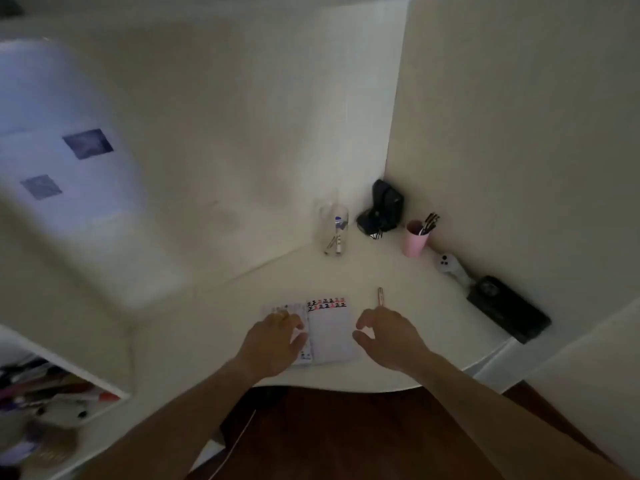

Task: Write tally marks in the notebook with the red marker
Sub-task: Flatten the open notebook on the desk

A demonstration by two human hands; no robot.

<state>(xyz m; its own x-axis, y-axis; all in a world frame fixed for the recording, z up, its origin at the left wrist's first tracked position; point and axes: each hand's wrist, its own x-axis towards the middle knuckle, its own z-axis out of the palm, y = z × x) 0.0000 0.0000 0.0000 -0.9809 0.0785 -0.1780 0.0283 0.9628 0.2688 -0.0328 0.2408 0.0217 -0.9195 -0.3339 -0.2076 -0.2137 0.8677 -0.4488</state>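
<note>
Red marker [380, 296] lies just beyond the open, empty right hand [388, 337]; left hand [273, 341] flat on notebook [329, 330].

Matt white desk [242, 306], paper notebook [330, 332], clear glass jar [333, 225], pink plastic cup [414, 241].

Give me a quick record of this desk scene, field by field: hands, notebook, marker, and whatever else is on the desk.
left hand: resting on the notebook's left page, holding nothing
right hand: open, just right of the notebook, empty
notebook: open flat, red and black tally marks along the top of the right page
marker: lying on the desk beyond the right hand, not held
pink cup: upright near the corner, pens inside
phone: dark, along the right wall
</note>
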